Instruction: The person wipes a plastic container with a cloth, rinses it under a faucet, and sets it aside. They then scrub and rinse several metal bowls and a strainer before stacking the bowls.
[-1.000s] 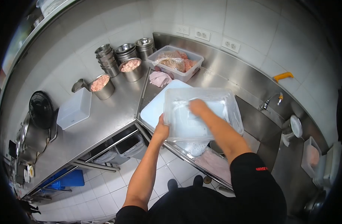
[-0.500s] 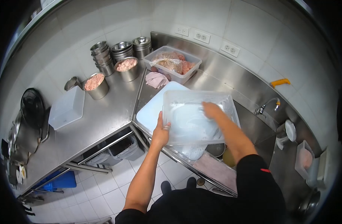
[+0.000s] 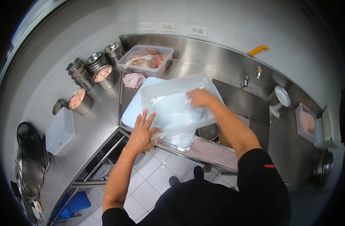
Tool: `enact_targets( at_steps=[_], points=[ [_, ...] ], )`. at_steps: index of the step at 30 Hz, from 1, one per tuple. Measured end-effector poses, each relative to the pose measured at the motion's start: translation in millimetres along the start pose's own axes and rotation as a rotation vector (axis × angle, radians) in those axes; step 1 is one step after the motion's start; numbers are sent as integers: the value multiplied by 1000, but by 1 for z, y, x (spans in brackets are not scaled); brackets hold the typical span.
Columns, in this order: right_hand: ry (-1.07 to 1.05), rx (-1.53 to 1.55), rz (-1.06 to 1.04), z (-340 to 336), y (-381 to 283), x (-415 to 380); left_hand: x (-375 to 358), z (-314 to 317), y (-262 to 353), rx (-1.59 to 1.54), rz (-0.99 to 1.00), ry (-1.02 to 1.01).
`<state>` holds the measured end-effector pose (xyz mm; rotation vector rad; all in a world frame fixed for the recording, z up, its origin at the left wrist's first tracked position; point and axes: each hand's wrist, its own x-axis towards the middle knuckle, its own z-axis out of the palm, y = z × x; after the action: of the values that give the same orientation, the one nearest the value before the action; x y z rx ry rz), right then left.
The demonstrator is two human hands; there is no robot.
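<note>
A clear plastic tub [image 3: 172, 130] lies tilted over a pale blue cutting board [image 3: 136, 101], with white suds inside it. At the tub's near left corner is my left hand [image 3: 141, 132], its fingers spread and touching the rim. My right hand [image 3: 200, 98] reaches into the tub with curled fingers, close to its far wall. Whatever those fingers hold is hidden and blurred. Below the tub a sudsy piece [image 3: 180, 140] of the board shows at the sink's front edge.
Metal pots of minced meat [image 3: 82, 102] and stacked steel cups [image 3: 96, 62] stand on the left counter, near an upturned plastic tub [image 3: 60, 130]. Behind are a tub of bagged meat [image 3: 146, 67] and a pink cloth [image 3: 133, 80]. A faucet [image 3: 246, 82] rises over the sink [image 3: 251, 109].
The tub has turned and tilted. My left hand has spread its fingers at the near left corner, and my right hand has shifted within the tub. The camera view has swung right.
</note>
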<state>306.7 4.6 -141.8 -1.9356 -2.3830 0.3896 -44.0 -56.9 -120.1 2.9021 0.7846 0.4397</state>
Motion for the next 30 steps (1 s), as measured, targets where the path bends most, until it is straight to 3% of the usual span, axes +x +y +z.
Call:
enact_targets(
  at_steps=[2,3,5,7,10,11,12,14,18,19,22,23,25,27,29,30],
  points=[
    [293,219,93,-57,14,-57,14,0,-21,139,129,-214],
    [466,339,118,-74,27,-85,23,2,-17,51,192,-97],
    [717,266,223,-87,50,-150,54,-12,11,-58,161,-129],
    [792,273,363,-83,77,-215,91,-31,55,-140,184,-83],
    [1057,468,466,-53,102,-281,140,-54,123,-440,-77,-151],
    [1080,543,459,-45,104,-295,154,-42,136,-705,-58,-98],
    [1125,427,464,-37,103,-304,167,-27,150,-817,-63,-119],
    [1130,200,399,-35,88,-313,195,6,181,-1033,-76,-174],
    [1092,147,288,11,49,-316,235,86,228,-1212,-165,-275],
    [1057,179,269,18,45,-321,237,122,220,-1193,-85,-246],
    [944,328,313,56,84,-326,220,151,236,-1267,-265,-328],
    [1009,297,338,71,111,-321,217,163,232,-1253,-279,-315],
    [976,149,617,92,180,-309,215,155,239,-1227,-311,-333],
    [717,189,920,74,232,-300,209,152,238,-1213,-338,-348],
    [835,547,1132,94,272,-278,204,152,238,-1220,-346,-371],
    [929,584,1120,100,268,-267,203,153,238,-1203,-354,-374]
  ],
)
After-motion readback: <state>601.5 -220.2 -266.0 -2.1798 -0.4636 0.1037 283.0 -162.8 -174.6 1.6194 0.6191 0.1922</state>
